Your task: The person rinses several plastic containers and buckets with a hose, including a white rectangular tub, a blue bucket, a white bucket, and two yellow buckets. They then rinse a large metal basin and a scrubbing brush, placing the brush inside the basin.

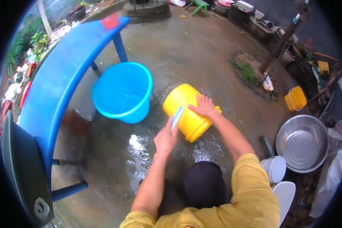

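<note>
A yellow plastic bucket (181,98) lies tilted on its side on the wet ground, its banded rim turned towards me; its inside is hidden. My right hand (203,106) rests on the bucket's upper side with fingers spread, holding it against the ground. In my left hand (166,140) is a slim blue-and-white tool (177,116), possibly a scrubbing brush seen edge-on. Its tip overlaps the yellow wall in view; whether it touches I cannot tell. Left of the bucket stands a large blue plastic tub (118,91), upright, with some water at its bottom.
A long blue table (65,57) curves along the left, bearing a red cup (110,21). At right sit a metal basin (302,145), a white pail (274,168) and a smaller yellow bucket (295,98). A post (279,47) rises beyond a grassy patch (246,69).
</note>
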A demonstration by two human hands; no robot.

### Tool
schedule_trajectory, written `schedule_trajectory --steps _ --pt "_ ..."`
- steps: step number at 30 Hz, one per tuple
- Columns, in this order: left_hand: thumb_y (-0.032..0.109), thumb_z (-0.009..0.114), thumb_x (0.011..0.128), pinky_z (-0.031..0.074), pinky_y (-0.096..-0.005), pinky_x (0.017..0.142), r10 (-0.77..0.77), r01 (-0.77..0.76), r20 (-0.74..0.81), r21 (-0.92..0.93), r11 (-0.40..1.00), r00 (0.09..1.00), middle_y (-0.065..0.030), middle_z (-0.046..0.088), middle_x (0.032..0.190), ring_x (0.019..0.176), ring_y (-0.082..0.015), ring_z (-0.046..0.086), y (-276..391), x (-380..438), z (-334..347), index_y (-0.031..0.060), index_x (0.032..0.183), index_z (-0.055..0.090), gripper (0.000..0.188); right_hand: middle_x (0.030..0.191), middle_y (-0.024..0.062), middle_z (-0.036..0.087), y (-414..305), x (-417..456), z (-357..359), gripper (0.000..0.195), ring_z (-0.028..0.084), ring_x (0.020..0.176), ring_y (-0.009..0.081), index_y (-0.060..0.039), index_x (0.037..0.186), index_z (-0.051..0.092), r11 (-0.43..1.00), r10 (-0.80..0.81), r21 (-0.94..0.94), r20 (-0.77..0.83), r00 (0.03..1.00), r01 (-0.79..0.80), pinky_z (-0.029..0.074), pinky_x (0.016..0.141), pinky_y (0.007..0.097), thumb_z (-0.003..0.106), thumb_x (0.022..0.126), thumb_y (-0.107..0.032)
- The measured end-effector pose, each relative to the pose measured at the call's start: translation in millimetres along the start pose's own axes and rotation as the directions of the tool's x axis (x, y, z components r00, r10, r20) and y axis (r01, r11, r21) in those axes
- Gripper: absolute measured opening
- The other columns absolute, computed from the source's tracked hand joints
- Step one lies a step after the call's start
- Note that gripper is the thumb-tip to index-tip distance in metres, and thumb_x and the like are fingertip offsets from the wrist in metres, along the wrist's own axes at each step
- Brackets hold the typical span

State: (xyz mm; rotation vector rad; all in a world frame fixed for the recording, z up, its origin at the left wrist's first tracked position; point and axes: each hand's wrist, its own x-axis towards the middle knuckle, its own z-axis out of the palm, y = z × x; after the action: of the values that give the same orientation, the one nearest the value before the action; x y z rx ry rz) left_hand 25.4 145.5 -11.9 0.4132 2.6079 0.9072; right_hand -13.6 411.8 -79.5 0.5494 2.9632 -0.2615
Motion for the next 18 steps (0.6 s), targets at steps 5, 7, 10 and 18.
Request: schedule_trajectory --steps 5,7,10,18 --pt "0.033 0.053 0.094 0.050 -0.0520 0.081 -0.014 0.016 -0.087 0.027 1.000 0.996 -0.0199 0.067 0.099 0.092 -0.0405 0.065 -17 -3 -11 0.0273 0.148 0.033 0.058 0.157 0.0162 0.024 -93 46 -13 0.088 0.025 0.143 0.0350 -0.0113 0.151 0.028 0.995 -0.062 -0.078 0.048 0.997 0.065 0.021 0.113 0.0595 0.051 0.085 -0.065" --pt "0.033 0.053 0.094 0.050 -0.0519 0.080 -0.021 0.021 -0.095 -0.001 1.000 0.995 -0.0190 0.067 0.099 0.092 -0.0402 0.065 -15 -4 -10 0.0267 0.148 0.034 0.058 0.158 0.0136 0.024 -98 64 -3 0.082 0.023 0.145 0.0346 -0.0133 0.151 0.029 0.958 -0.236 -0.147 0.082 0.968 0.246 0.020 0.114 0.0588 0.050 0.088 -0.062" --pt "0.034 0.054 0.094 0.049 -0.0493 0.083 -0.094 0.093 -0.086 -0.010 0.996 0.992 -0.0179 0.069 0.103 0.096 -0.0375 0.065 -23 0 -16 0.0286 0.148 0.035 0.058 0.154 0.0122 0.035 -78 68 11 0.071 0.028 0.144 0.0304 -0.0117 0.147 0.037 0.978 -0.161 0.142 0.046 0.986 0.153 0.025 0.115 0.0481 0.045 0.092 -0.056" --pt "0.032 0.054 0.094 0.049 -0.0509 0.081 -0.031 0.030 -0.059 -0.031 0.999 0.998 -0.0185 0.067 0.102 0.094 -0.0388 0.065 -22 12 -8 0.0272 0.148 0.035 0.057 0.151 0.0141 0.040 13 95 30 0.069 0.035 0.141 0.0295 -0.0128 0.148 0.037 0.816 0.196 0.478 0.301 0.933 -0.326 0.025 0.116 0.0439 0.032 0.095 -0.057"
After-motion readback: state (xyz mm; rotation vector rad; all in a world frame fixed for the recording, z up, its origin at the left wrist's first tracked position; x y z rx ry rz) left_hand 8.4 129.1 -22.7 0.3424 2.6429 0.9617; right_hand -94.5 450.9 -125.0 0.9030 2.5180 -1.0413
